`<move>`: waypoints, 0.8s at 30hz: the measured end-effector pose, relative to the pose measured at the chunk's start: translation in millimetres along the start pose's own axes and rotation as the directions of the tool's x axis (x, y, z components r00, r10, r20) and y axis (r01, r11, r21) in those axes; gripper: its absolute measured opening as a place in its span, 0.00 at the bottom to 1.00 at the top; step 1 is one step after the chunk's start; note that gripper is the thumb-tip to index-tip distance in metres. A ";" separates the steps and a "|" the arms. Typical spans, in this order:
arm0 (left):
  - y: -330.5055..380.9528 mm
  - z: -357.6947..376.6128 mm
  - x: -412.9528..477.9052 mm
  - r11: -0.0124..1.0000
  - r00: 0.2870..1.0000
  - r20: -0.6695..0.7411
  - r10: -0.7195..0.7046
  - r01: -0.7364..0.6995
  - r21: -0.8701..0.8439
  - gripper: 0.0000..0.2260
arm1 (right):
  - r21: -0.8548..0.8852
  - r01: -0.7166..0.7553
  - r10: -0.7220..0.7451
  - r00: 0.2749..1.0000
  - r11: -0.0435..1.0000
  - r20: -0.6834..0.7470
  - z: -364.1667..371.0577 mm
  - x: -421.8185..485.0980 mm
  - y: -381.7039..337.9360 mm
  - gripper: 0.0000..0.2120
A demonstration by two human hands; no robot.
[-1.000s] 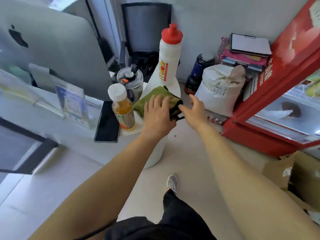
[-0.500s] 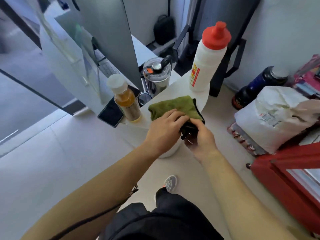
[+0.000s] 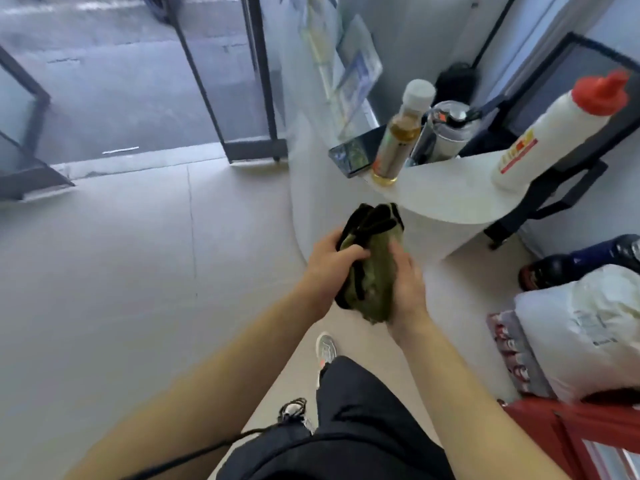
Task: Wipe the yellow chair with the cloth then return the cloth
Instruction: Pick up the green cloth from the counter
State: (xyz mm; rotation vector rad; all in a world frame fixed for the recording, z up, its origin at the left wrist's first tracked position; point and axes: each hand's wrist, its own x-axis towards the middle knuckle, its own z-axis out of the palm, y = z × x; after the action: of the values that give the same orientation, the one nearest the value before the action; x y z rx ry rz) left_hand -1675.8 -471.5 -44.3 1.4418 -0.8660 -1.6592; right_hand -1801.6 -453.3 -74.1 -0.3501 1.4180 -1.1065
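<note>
The cloth (image 3: 374,268) is olive green with black edging, bunched into a thick bundle and held in the air just in front of the white round counter (image 3: 446,199). My left hand (image 3: 329,268) grips its left side, thumb across the top. My right hand (image 3: 407,289) cups its right and lower side. No yellow chair shows in this view.
On the counter stand an amber drink bottle (image 3: 398,140), a steel tumbler (image 3: 440,133), a white squeeze bottle with red cap (image 3: 554,133) and a phone (image 3: 353,154). A white sack (image 3: 588,327), a dark jug (image 3: 581,261) and a red cabinet (image 3: 571,441) sit at right. A glass door (image 3: 228,81) stands at the back left.
The cloth has come off the counter top and now hangs in both hands in front of it. The view has swung left toward the floor and the door.
</note>
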 end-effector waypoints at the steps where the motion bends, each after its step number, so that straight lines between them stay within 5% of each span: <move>1: -3.4 -16.8 -5.1 0.995 0.998 -0.020 -0.054 0.053 -0.086 0.17 | -0.009 -0.113 0.113 0.986 0.994 0.119 12.1 -3.4 7.9 0.26; 3: -7.8 -52.0 -11.3 0.975 0.993 -0.046 -0.111 0.100 -0.200 0.14 | -0.079 -0.271 0.283 0.910 0.959 0.304 40.8 -4.2 19.8 0.25; 6: -13.9 -107.9 -15.7 0.973 0.976 -0.177 -0.130 0.091 -0.213 0.12 | -0.263 -0.267 0.344 0.884 0.927 0.317 91.6 1.4 35.6 0.23; 10: -13.0 -179.3 -20.1 0.989 0.908 -0.395 -0.139 0.104 -0.108 0.10 | -0.594 0.053 0.231 0.891 0.803 0.392 174.3 9.2 51.1 0.14; 12: -13.1 -211.7 -24.2 0.989 0.848 -0.510 -0.145 0.120 -0.081 0.09 | -0.663 0.217 0.225 0.827 0.716 0.514 216.9 5.0 59.7 0.11; 17: -20.6 -289.4 -59.1 0.980 0.661 -0.725 -0.192 0.088 -0.179 0.26 | -0.678 0.495 0.332 0.615 0.544 0.716 312.0 -18.5 97.0 0.17; 24: -28.4 -388.2 -140.0 0.939 0.435 -0.874 -0.216 -0.154 -0.309 0.17 | -0.633 0.610 0.518 0.386 0.477 0.763 424.4 -86.7 168.4 0.27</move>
State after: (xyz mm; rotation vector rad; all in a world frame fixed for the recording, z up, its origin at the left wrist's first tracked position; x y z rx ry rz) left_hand -1283.7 -339.8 -53.8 1.7597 0.1036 -0.7126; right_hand -1337.4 -474.5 -67.0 -1.5848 0.6972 0.1374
